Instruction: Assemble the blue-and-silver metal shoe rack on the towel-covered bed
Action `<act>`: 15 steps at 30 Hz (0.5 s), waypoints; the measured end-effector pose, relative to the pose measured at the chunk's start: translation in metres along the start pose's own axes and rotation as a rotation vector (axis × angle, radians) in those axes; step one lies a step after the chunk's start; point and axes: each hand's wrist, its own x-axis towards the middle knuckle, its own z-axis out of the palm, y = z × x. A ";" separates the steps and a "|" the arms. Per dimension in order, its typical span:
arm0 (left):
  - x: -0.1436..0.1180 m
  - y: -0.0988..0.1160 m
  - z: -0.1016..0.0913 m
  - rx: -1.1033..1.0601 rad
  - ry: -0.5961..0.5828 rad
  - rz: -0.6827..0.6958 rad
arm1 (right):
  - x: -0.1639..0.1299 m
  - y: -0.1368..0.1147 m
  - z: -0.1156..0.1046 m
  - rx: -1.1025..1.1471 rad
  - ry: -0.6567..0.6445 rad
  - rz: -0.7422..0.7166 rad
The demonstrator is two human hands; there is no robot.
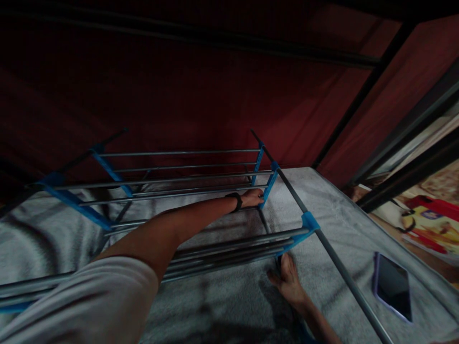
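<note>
1. The rack (179, 191), steel rods on blue joints, lies on its side on grey cloth (333, 215).
2. The left hand (253, 197) is wrapped around a far blue joint (268, 187).
3. The right hand (289, 282) presses the rack's lower near corner; I cannot tell its grasp.
4. A phone (392, 285) lies right.

Smooth, faintly shiny metal rods (179, 153) joined by matt blue plastic connectors (309, 221). Fuzzy grey cloth on the bed (344, 210). Glossy glass-faced phone (392, 285). Matt dark-red fabric wall (179, 95). Soft pale cotton sleeve (89, 301).
</note>
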 end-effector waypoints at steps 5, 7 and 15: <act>0.002 0.002 -0.004 0.044 -0.023 -0.023 | 0.001 0.002 -0.001 -0.012 -0.031 -0.016; 0.002 0.002 -0.005 0.054 -0.029 -0.025 | 0.001 0.002 -0.001 -0.003 -0.021 -0.021; -0.003 0.004 -0.003 0.047 -0.013 -0.013 | -0.005 0.015 0.008 -0.019 0.000 0.013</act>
